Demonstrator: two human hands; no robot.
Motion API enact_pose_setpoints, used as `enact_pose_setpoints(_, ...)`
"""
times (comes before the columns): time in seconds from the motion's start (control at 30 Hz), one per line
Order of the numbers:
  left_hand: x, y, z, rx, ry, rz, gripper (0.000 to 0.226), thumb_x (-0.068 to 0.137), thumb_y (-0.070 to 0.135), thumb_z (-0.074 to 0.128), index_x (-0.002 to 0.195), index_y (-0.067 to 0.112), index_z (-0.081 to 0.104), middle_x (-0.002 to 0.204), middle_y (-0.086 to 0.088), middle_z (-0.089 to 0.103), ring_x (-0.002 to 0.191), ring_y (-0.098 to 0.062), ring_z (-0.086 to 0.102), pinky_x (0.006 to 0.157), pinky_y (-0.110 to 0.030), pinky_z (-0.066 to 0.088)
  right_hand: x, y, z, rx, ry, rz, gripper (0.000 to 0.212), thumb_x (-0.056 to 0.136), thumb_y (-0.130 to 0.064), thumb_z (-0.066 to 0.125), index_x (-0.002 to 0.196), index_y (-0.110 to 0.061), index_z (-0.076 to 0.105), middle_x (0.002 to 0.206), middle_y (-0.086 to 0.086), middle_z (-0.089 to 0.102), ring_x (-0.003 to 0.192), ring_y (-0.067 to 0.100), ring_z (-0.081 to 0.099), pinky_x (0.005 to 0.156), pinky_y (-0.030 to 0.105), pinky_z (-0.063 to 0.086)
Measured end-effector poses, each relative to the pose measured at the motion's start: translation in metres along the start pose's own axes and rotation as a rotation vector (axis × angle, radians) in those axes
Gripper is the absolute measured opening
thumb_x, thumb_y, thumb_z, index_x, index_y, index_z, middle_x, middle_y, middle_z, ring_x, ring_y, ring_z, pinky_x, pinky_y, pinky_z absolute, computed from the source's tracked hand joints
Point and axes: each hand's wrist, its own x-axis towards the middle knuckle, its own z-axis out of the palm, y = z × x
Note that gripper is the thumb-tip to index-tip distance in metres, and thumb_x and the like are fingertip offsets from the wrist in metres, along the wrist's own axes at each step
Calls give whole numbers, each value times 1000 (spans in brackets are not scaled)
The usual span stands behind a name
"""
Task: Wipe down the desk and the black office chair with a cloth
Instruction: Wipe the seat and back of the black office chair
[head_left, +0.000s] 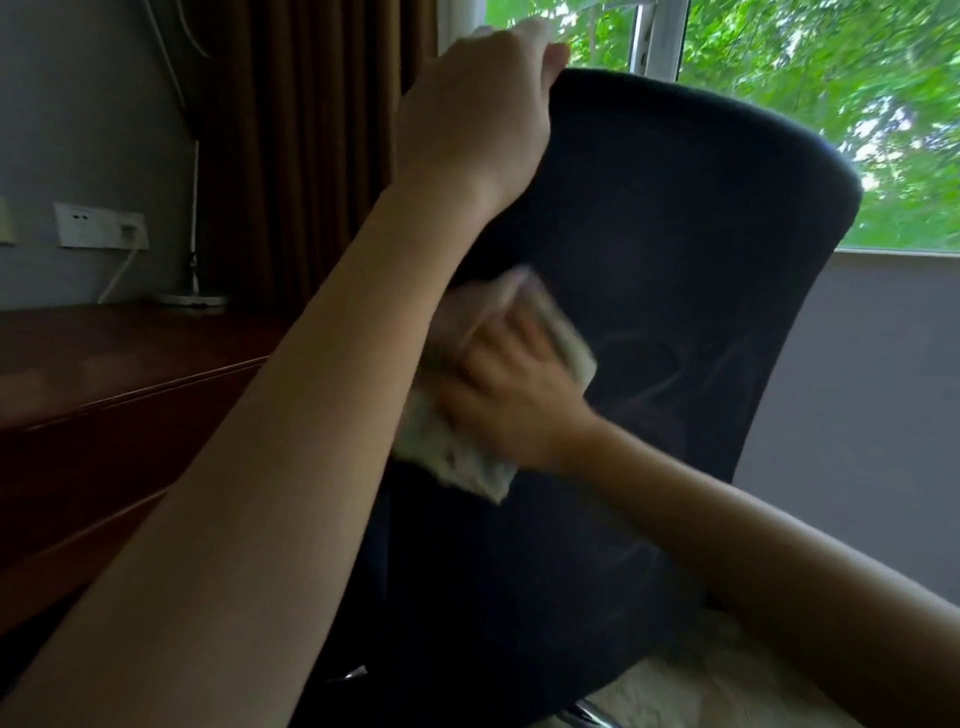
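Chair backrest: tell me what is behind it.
Behind the chair backrest are a window with green foliage and a grey wall below it. The backrest hides whatever lies directly behind it.

Wall at nine to eleven o'clock: grey, plain. A white socket plate is fixed to it at nine o'clock, with a white cable hanging from the plate. A thin white lamp stem rises from a round base. Brown curtain at twelve o'clock, hanging in vertical folds. Window at one to two o'clock, white frame, green foliage outside, daylight entering. Grey wall below the sill at three o'clock.
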Motion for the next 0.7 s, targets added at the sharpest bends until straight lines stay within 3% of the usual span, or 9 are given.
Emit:
enact_pose_setpoints(0.1,1,-1,-2,4,-35,-30,37,103,35,26,116,14,54,91,2,52,80,-16,49,67,-27,32,-31,-29,9,104,-190,-447,35,71,-21,76,105,-17,69,113,3,65,111,27,40,104,47,29)
enact_pose_setpoints(0.17,1,0,-4,2,-48,-35,36,103,35,27,113,13,54,90,0,52,79,-17,49,67,-27,33,-40,-31,8,54,-250,-518,31,68,-22,77,99,-20,74,107,-2,69,110,24,41,104,42,30)
enact_pose_setpoints(0.27,-1,2,-7,9,-51,-43,37,103,35,27,117,12,54,93,-2,56,81,-18,51,67,-27,32,-25,-2,3,27,-108,-325,26,81,-16,57,104,-21,70,107,3,62,104,27,43,102,46,29)
enact_pose_setpoints(0.37,-1,3,-8,29,-42,-44,40,103,35,27,123,11,52,104,-5,62,94,-23,57,67,-25,29,5,50,-9,-146,125,76,21,98,-17,38,115,-17,49,112,7,40,104,30,41,97,48,32)
enact_pose_setpoints(0.43,-1,3,-8,28,-42,-41,39,103,35,27,119,12,53,106,-7,62,97,-26,58,67,-27,31,18,80,-18,-272,240,332,23,96,-22,43,118,-15,43,115,12,39,107,33,38,96,49,35)
enact_pose_setpoints(0.5,-1,4,-6,20,-43,-43,38,103,34,27,118,12,54,105,-7,62,98,-27,58,70,-28,34,21,97,-22,-347,263,448,35,88,-26,51,120,-13,44,114,24,53,107,36,37,93,51,39)
enact_pose_setpoints(0.6,-1,4,-3,50,-20,-44,39,103,35,26,117,12,54,99,-2,59,95,-24,58,69,-27,32,18,88,-21,-292,219,465,39,86,-26,50,122,-12,43,110,28,58,107,42,41,91,55,41)
enact_pose_setpoints(0.7,-1,3,0,68,10,-58,40,103,36,25,114,11,54,93,0,52,87,-20,53,68,-28,32,-1,48,-7,-87,82,165,31,86,-23,48,114,-11,53,114,19,47,106,40,40,97,58,34)
